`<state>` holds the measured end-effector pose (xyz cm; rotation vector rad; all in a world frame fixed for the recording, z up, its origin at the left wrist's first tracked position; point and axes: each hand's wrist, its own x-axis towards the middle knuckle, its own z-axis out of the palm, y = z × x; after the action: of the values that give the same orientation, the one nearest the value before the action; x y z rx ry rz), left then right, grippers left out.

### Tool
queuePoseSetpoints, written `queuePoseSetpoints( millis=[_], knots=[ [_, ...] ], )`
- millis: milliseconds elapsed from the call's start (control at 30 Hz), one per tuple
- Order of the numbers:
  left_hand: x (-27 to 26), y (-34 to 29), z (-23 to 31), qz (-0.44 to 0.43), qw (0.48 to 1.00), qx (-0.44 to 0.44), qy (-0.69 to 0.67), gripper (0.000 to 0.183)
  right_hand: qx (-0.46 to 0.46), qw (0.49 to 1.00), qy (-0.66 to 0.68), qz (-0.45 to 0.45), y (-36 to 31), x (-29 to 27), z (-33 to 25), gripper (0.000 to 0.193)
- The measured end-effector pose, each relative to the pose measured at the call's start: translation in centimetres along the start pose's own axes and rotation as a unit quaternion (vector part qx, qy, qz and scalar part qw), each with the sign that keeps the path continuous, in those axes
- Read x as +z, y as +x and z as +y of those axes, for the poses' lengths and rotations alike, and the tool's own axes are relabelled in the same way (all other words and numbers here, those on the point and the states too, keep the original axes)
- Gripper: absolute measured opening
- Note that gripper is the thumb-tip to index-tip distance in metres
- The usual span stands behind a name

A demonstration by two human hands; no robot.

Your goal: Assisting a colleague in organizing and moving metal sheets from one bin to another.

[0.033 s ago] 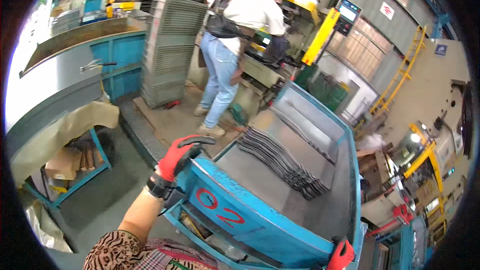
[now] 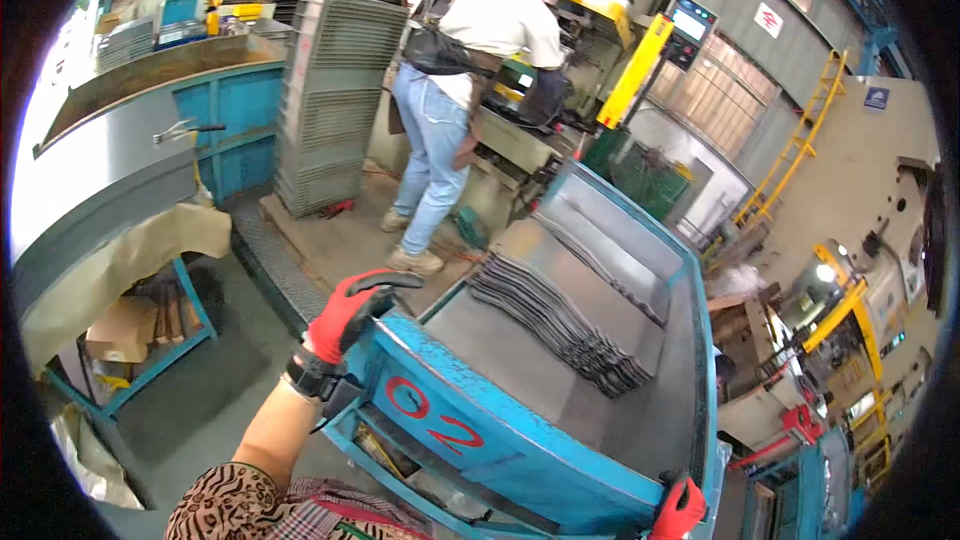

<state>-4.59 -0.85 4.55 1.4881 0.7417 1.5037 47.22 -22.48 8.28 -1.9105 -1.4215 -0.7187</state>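
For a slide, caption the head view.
Red-gloved left hand and right hand grip a blue metal bin holding stacked curved strips.

A person in a white top and jeans (image 2: pixel 455 90) stands at a press machine (image 2: pixel 590 0), back to the camera; a tall stack of grey crates (image 2: pixel 335 100) sits on a low platform just left of them; a yellow ladder (image 2: pixel 790 155) leans at the far wall; cardboard boxes (image 2: pixel 125 325) lie under a blue-framed table (image 2: pixel 190 330), brown paper (image 2: pixel 120 260) draped above.
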Motion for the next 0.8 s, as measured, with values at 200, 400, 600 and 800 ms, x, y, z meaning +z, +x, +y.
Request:
queuePoseSetpoints(
  millis=[200,400,600,800],
  knots=[
    [0.0,0.3,-3.2,0.038,0.999,-0.024,-0.014,0.042,-0.013,0.999,-0.023,0.032,-2.5,3.5,7.7,0.021],
    [0.4,0.5,-1.6,0.004,1.0,-0.001,0.005,0.04,-0.07,0.993,-0.055,0.076,-3.8,5.6,11.0,0.023],
    [0.7,0.4,-0.8,0.005,1.0,-0.018,-0.012,0.04,-0.012,1.0,0.001,0.009,-2.6,3.6,7.6,0.02],
    [1.0,0.5,-0.5,0.016,1.0,0.003,0.023,0.044,0.019,0.999,0.043,-0.014,0.4,-0.4,-0.7,0.03]
  ],
)
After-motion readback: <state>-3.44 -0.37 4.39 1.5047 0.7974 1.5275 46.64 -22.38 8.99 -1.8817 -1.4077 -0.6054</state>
